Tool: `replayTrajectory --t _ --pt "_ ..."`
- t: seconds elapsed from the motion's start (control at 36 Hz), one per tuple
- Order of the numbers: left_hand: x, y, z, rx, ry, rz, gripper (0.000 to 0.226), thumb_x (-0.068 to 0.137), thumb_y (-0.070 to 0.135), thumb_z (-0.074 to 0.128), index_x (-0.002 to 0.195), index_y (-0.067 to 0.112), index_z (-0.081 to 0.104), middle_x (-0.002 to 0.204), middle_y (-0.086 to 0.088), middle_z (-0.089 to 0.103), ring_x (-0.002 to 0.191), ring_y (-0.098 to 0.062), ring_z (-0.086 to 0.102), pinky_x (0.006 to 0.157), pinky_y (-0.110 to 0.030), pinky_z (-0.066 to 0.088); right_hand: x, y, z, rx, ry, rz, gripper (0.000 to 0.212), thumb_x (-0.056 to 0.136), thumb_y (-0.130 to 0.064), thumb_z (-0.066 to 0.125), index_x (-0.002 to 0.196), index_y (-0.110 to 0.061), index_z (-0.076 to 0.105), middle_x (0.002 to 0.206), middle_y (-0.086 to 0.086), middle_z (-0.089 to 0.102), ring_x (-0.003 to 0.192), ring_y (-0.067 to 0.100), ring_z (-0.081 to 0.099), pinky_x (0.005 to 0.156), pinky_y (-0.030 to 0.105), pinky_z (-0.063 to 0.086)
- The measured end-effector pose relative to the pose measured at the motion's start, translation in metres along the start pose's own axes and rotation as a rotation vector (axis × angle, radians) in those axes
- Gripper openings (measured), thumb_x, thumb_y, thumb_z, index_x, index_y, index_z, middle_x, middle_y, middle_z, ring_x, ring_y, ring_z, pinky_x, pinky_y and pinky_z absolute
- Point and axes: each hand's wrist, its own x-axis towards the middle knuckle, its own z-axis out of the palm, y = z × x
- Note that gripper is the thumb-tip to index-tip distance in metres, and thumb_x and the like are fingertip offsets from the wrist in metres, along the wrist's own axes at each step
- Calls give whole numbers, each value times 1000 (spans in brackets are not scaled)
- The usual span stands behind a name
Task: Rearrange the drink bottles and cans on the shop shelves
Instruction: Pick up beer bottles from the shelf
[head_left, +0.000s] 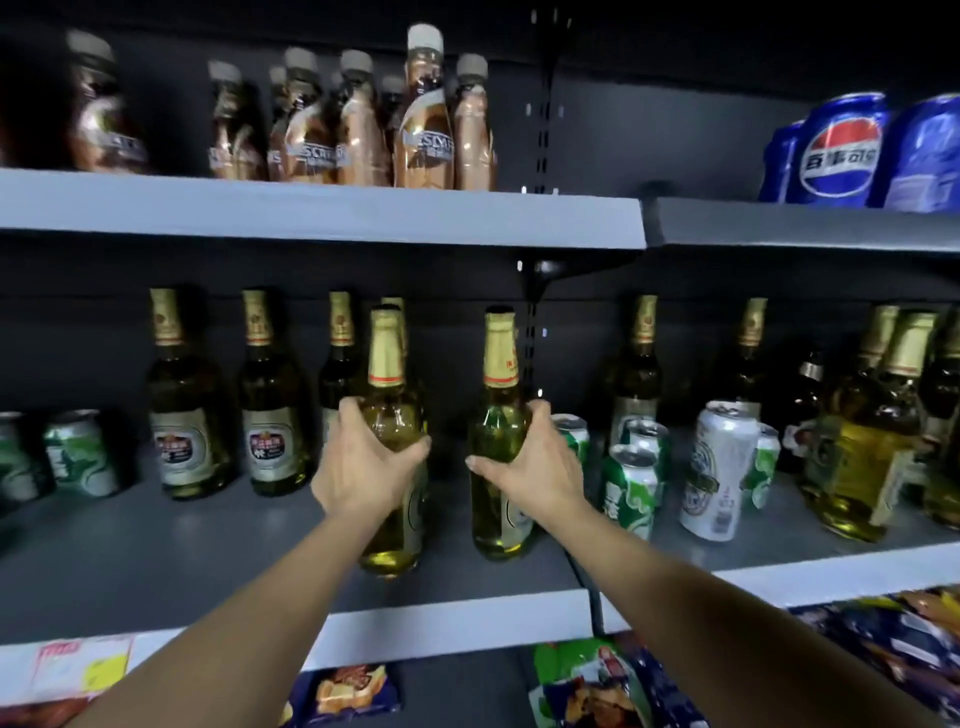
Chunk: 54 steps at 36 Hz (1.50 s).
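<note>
On the middle shelf (291, 566), the left hand (363, 467) grasps one green beer bottle (388, 415) and the right hand (530, 467) another (500, 415), the right-hand bottle at 3 o'clock from the left, both labels largely hidden behind the hands.

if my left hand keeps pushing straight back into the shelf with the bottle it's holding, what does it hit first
Most likely the beer bottle standing behind, whose gold neck peeks out just behind the held bottle in your left hand. Depth is hard to judge here, so the gap between them is unclear.
</note>
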Motion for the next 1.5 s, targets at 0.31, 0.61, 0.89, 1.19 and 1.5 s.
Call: replayTrajectory --t 0.31,0.61,0.89,1.19,1.5 --pt "26 -19 10 16 6 5 76 69 55 75 123 18 36 118 -1 54 104 -25 57 73 -42 47 25 5 23 -23 -16 60 86 73 -58 72 133 -18 25 126 2 56 110 30 58 79 34 42" --pt "2 -9 10 -80 345 184 89 76 45 73 142 3 30 139 -22 38 130 -38 33 109 -50 25 14 16 7 -35 -73 -8 108 72 -65 68 149 -23 6 147 4 38 126 28 47 89 41 46" --pt "-54 75 55 -174 293 605 53 82 32 55 126 4 48 122 -20 49 114 -35 43 99 -45 32 18 127 -101 -245 609 -99 49 90 -40 48 130 -12 49 120 6 57 114 28 48 91 41 37" --pt "-98 118 126 172 -230 656 44 86 32 62 126 15 50 117 -5 51 107 -28 52 80 -39 47 53 188 -151 -544 -22 43 87 88 -63 48 153 -19 10 156 6 20 137 30 33 96 42 42" --pt "-113 138 160 287 -416 326 88 79 61 62 148 26 19 142 -8 33 127 -29 37 97 -42 43 62 186 -164 -504 -94 45 91 82 -49 68 148 -9 20 141 10 28 116 30 53 70 34 42"
